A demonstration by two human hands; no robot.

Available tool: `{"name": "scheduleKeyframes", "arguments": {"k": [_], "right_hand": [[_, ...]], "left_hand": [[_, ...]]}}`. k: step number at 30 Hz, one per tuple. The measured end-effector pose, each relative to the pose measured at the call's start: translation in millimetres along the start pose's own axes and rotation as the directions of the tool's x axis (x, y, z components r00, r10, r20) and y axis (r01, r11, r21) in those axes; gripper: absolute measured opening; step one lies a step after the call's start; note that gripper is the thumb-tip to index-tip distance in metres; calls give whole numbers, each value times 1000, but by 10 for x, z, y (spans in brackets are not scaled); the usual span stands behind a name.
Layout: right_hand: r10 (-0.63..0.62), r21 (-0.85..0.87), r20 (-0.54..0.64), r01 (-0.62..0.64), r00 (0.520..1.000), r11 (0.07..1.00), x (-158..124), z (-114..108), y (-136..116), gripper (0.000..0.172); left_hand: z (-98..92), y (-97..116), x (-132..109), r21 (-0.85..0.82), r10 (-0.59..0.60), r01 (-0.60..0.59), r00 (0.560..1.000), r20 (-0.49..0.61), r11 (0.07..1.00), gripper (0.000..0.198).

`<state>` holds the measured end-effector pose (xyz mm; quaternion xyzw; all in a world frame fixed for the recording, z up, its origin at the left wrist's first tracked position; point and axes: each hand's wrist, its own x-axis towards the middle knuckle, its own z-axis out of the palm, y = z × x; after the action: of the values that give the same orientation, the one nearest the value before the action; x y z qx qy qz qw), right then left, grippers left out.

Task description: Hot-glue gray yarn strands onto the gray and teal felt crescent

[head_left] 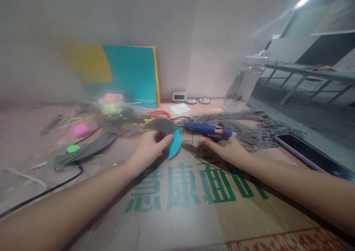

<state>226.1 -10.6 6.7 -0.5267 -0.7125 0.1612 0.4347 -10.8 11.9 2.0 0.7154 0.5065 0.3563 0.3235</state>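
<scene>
A brown cardboard sheet printed with large green characters (194,221) is spread over the worktop and fills the foreground. A teal foam sheet (130,73) and a yellow foam sheet (85,64) are propped against the back wall. A loose bundle of grey cord (257,127) is heaped on the right, with a clear plastic water bottle (242,86) stood behind it and a dark phone in a lilac case (310,153) laid flat just beside it. A blue plastic hot-glue gun (208,130) is gripped in the right hand (224,149), fingers curled tight round its handle. A teal foam crescent (176,143), partly covered in grey cord, is pinched upright on the cardboard at centre by the left hand (148,149), thumb and fingers closed on it. Red-handled scissors (158,114) and a small white digital clock (179,96) are seen behind.
</scene>
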Motion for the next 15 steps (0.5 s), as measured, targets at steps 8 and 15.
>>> {"name": "scheduleKeyframes", "arguments": {"k": [8, 15], "right_hand": [[97, -2, 62, -97, 993, 995, 180, -280, -122, 43], [69, 148, 118, -86, 991, 985, 591, -498, -267, 46]], "left_hand": [[3, -1, 0, 45, -11, 11, 1000, -3, 999, 40], [32, -38, 15, 37, -20, 18, 998, 52, 999, 37]]}}
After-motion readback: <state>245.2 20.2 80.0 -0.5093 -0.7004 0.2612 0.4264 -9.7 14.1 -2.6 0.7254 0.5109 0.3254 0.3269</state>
